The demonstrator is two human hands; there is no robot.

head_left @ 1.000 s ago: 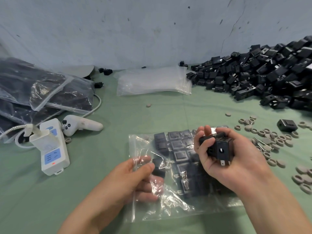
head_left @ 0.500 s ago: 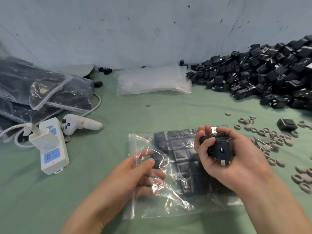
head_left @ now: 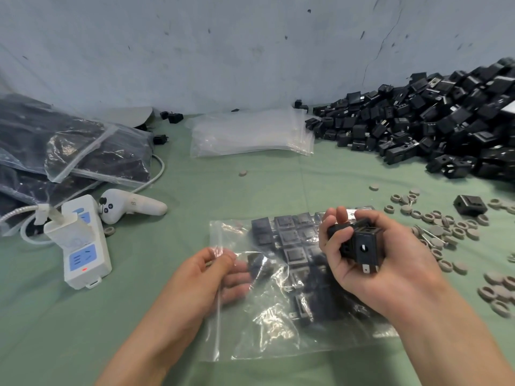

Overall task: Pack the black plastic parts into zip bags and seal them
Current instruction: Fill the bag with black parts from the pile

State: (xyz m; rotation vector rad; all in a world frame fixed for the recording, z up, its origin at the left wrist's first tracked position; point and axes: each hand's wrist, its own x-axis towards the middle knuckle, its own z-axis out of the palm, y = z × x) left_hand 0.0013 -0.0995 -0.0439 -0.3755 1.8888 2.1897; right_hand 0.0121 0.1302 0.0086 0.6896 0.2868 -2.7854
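Two grips: left grip (head_left: 206, 277) pinches zip bag (head_left: 264, 327) mouth; right grip (head_left: 398, 263) clutches black parts (head_left: 362, 245), count hidden.

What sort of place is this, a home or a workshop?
Probably a small packing workshop: a heap of black plastic parts, a stack of empty zip bags, and filled bags piled on the left.

At 2 o'clock the pile (head_left: 434, 126) runs off the right edge; the rings (head_left: 457, 232) at 3 do too. At 9 the full bags (head_left: 83, 151) are cut by the left edge and cover one end of the cable (head_left: 157, 174). Fingers of the left hand (head_left: 206, 277) blur behind the film of the bag (head_left: 264, 324). The right hand (head_left: 390, 274) hides how many parts (head_left: 362, 243) it grips.
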